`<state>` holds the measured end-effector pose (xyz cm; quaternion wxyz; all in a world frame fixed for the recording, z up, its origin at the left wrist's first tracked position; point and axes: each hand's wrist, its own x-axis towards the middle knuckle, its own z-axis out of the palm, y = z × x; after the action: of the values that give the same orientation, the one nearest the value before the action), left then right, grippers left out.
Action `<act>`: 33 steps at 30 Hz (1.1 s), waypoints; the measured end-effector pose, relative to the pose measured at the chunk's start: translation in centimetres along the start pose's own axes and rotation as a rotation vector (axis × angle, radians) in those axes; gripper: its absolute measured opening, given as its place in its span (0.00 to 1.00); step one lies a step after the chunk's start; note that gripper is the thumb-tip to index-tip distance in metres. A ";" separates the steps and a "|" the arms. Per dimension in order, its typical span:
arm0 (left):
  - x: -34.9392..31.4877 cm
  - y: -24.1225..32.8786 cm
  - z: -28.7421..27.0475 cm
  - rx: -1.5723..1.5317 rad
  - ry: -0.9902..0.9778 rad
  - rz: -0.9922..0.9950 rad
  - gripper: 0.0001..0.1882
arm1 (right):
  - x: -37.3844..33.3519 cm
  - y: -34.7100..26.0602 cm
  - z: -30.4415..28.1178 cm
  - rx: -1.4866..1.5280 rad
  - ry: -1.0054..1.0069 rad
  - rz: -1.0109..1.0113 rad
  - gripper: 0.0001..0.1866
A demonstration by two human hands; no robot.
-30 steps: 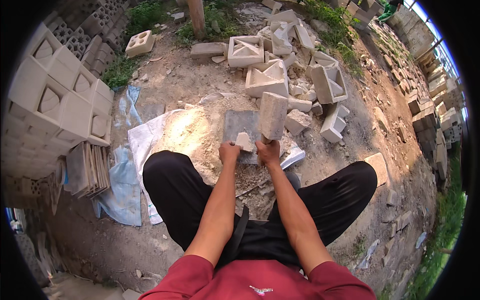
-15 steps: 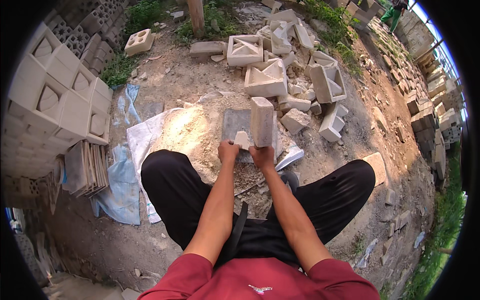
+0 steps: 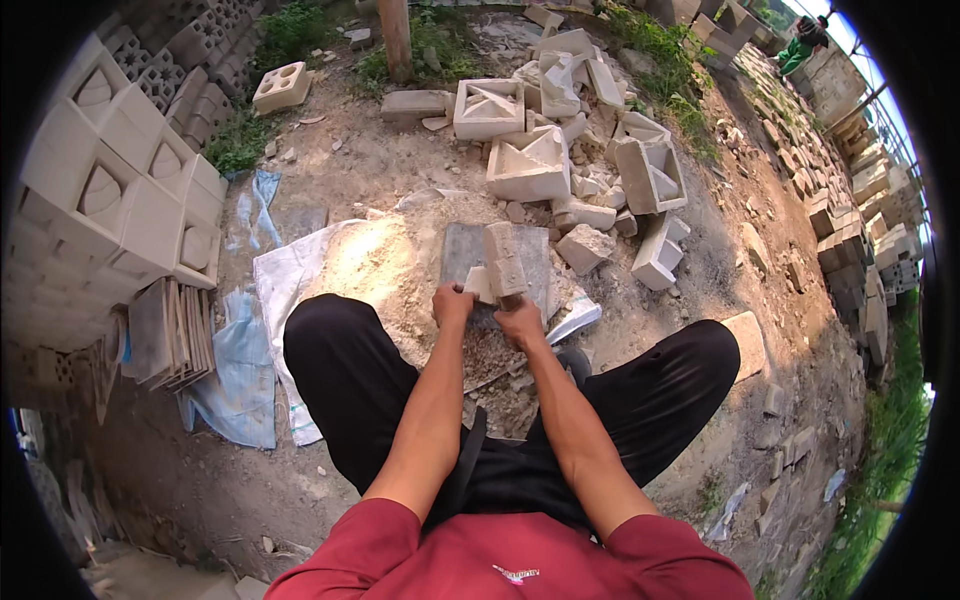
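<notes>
My left hand [image 3: 453,304] is closed on a small pale block chunk [image 3: 481,284], held over a flat grey slab [image 3: 463,247] on the ground between my legs. In my closed right hand [image 3: 521,322] is a long, pale oblong block [image 3: 505,260], gripped at its near end. Its dusty side leans against or very close to the chunk; I cannot tell if they touch. Beside the slab on the left lies a heap of crushed, sandy rubble [image 3: 372,255] on a white sheet [image 3: 290,268].
Broken hollow blocks [image 3: 530,165] pile up beyond the slab. Patterned blocks [image 3: 120,215] are stacked at the left, with thin boards [image 3: 172,330] and a blue sheet [image 3: 238,390] nearby. A wooden post [image 3: 395,40] stands far off. A person in green trousers [image 3: 795,55] is far right.
The oblong block in my right hand has come down and left, from upright to a lower tilt beside the chunk. My left hand has barely moved.
</notes>
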<state>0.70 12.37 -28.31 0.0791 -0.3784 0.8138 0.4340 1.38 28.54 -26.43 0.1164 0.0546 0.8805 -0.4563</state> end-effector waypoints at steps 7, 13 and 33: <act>0.7 -1.4 -0.4 0.005 0.018 -0.001 0.18 | 0.1 -3.6 -0.5 0.128 0.137 -0.086 0.25; -0.2 0.0 0.8 0.042 0.059 0.041 0.19 | 0.2 1.6 -0.3 -0.002 0.021 -0.006 0.23; 0.5 -1.6 -0.1 -0.060 0.018 0.044 0.22 | -0.1 -4.2 -1.2 0.007 0.030 -0.063 0.24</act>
<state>1.47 11.42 -29.54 0.0507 -0.3665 0.8092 0.4563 0.43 27.09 -22.48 0.0886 0.0341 0.8818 -0.4620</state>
